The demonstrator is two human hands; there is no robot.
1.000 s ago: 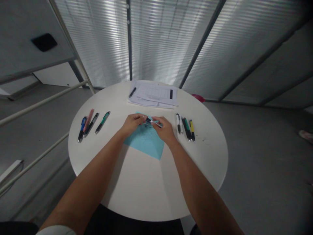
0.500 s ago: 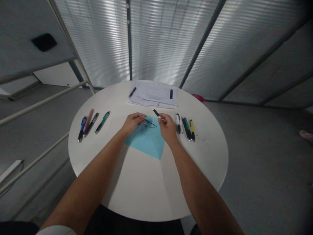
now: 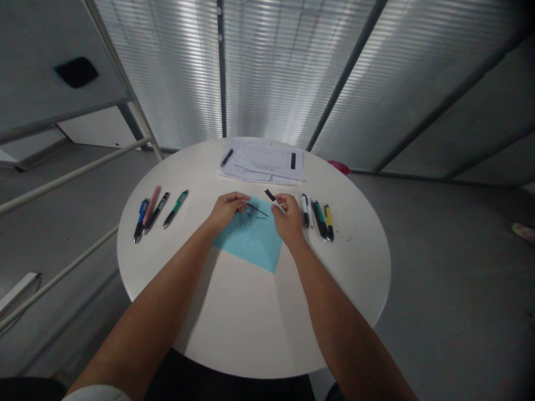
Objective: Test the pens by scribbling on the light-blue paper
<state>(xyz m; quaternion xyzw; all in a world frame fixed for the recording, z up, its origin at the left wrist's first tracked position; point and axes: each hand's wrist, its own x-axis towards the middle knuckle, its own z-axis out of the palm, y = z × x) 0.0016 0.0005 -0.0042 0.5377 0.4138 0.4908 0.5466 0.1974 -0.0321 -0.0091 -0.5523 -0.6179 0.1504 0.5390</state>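
Note:
A light blue sheet of paper (image 3: pixel 251 242) lies in the middle of the round white table (image 3: pixel 234 323). My left hand (image 3: pixel 225 210) rests on its far left corner, fingers pinched on a thin black pen refill (image 3: pixel 257 210) that points right over the sheet. My right hand (image 3: pixel 286 217) sits at the sheet's right edge, closed on a white pen barrel with a black end (image 3: pixel 271 197) sticking up and left. The two hands are a short gap apart.
Several pens (image 3: pixel 155 213) lie in a row at the table's left, and several more pens (image 3: pixel 317 215) lie just right of my right hand. A stack of printed papers (image 3: pixel 263 161) with a black pen (image 3: pixel 226 157) lies at the far edge. Metal rails run along the left.
One second ago both hands held the pen together over the sheet. The right hand has since pulled the barrel off to the right, leaving the thin refill in my left fingers.

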